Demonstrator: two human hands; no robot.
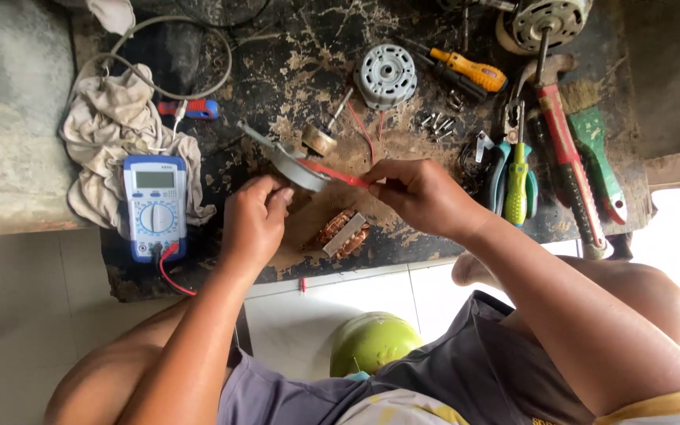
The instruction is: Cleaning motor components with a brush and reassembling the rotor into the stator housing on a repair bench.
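Red probe (338,175) pinched between right hand (419,195) fingers (378,186)

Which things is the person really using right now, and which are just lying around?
In use:
left hand holding a grey motor part
right hand pinching a red wire
copper-wound stator just below

Lying about:
multimeter
rag
orange screwdriver
hammer
brush
pliers
screws
round motor cover

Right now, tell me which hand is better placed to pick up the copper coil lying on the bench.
Left, probably. The left hand steadies the grey motor part just beside the coil. The right hand is pinching the red wire, so its fingers are occupied.
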